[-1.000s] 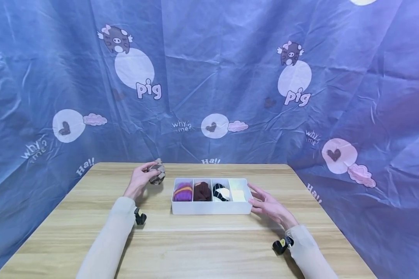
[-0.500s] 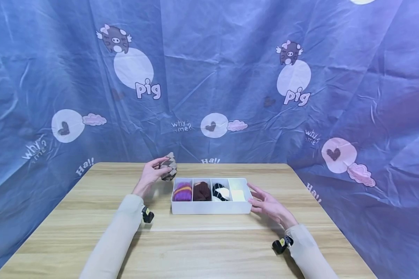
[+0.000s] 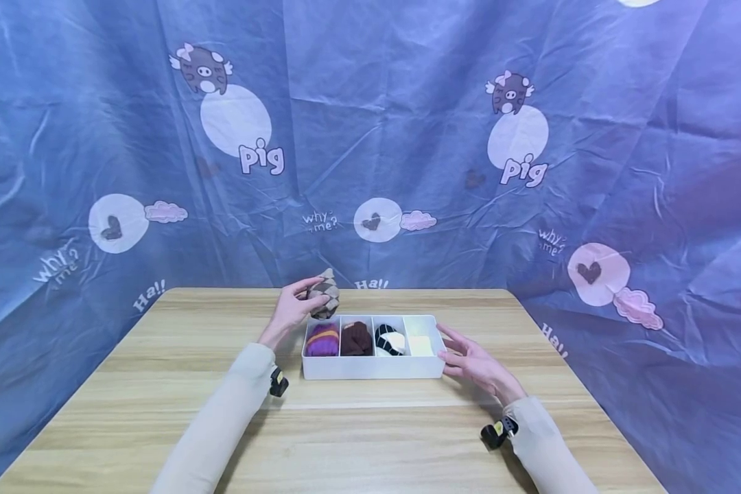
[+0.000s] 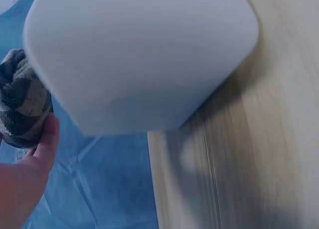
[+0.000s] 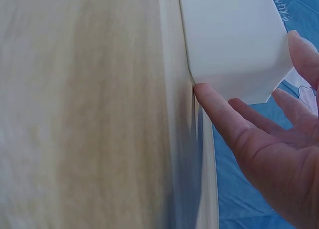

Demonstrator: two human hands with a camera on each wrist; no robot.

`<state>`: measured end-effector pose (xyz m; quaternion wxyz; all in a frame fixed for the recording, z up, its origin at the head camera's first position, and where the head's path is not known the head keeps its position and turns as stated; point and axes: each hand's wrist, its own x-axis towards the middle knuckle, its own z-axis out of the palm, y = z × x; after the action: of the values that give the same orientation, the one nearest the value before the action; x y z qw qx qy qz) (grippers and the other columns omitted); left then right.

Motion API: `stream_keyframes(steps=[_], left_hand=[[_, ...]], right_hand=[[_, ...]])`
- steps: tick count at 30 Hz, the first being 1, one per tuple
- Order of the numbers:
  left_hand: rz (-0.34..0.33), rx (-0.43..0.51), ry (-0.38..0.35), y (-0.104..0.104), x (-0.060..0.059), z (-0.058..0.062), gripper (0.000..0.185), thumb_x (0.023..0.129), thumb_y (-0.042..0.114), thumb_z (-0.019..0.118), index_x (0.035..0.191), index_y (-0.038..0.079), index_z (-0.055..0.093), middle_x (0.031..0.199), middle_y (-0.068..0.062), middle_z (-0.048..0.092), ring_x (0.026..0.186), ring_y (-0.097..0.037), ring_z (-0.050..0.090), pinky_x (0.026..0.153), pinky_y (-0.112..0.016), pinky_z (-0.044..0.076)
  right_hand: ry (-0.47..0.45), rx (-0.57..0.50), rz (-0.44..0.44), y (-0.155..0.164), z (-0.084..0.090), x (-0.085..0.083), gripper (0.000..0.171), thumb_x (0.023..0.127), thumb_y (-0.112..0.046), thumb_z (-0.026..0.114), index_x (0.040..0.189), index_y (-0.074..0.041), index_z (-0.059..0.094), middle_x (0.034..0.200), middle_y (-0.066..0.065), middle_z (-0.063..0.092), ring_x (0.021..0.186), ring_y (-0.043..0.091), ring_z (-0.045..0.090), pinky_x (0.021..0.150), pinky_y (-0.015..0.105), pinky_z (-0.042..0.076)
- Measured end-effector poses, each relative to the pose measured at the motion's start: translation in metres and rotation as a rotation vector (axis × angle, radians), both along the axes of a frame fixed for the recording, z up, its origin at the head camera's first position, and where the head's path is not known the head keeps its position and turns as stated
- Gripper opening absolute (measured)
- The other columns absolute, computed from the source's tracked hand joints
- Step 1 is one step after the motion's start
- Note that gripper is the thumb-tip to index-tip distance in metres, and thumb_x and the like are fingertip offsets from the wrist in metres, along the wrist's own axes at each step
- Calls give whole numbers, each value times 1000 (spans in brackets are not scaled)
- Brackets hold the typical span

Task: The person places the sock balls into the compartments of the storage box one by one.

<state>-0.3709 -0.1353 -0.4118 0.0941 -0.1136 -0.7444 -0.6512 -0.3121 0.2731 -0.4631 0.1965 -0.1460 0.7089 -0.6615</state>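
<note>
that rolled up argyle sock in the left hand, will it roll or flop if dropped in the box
Probably soft and light: the left hand holds the rolled sock with just its fingers. It looks bundled tight, so it should hold its shape. Rounded, it may roll a little, though the white box has dividers that would likely stop it.

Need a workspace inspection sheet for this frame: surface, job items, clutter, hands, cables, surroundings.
Surface: wooden table, light grain.
Job's things: white divided box; purple striped roll, dark brown roll and black-and-white roll each in own compartment, rightmost compartment without a roll; brown argyle sock roll held above the box's left end.
Clutter: nothing seen.
Grippers: left hand has its grip on the argyle roll; right hand open, fingers at the box's right end.
Cables: nothing seen.
Surroundings: blue cartoon-pig backdrop.
</note>
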Motion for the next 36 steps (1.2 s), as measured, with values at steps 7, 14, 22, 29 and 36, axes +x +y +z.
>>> stream_keyframes(steps=[7, 14, 22, 29, 36], left_hand=[[-56, -10, -10, 26, 2, 0, 54, 81, 10, 80, 132, 8, 62, 124, -21, 65, 102, -19, 63, 85, -27, 55], [-90, -69, -3, 53, 4, -4, 54, 79, 14, 82, 130, 15, 64, 120, -16, 67, 103, -22, 64, 83, -29, 57], [-134, -68, 29, 81, 5, -10, 52, 79, 15, 82, 128, 15, 66, 125, -11, 65, 106, -21, 65, 84, -28, 56], [-145, -63, 33, 106, 8, -16, 54, 77, 24, 85, 127, 19, 67, 129, -5, 64, 106, -19, 64, 85, -28, 56], [-140, -150, 31, 137, 14, -18, 57, 74, 36, 86, 125, 21, 68, 117, -2, 71, 98, -11, 67, 80, -25, 56]], right_hand=[[-6, -3, -9, 0, 0, -1, 80, 97, -13, 60, 159, -16, 8, 159, 32, 10, 123, 21, 53, 99, 34, 51], [5, -15, 2, 0, 0, -2, 79, 98, -12, 58, 159, -15, 8, 158, 33, 9, 125, 24, 53, 100, 36, 51], [-3, 1, -17, -2, 0, -2, 79, 97, -13, 60, 159, -16, 10, 159, 32, 10, 123, 22, 53, 100, 36, 51], [2, -6, -3, -2, -1, -3, 79, 98, -11, 59, 159, -15, 8, 159, 32, 9, 124, 25, 53, 100, 37, 51], [-8, -7, 0, -1, -2, -2, 80, 98, -13, 59, 159, -16, 8, 158, 33, 7, 127, 25, 51, 100, 35, 51]])
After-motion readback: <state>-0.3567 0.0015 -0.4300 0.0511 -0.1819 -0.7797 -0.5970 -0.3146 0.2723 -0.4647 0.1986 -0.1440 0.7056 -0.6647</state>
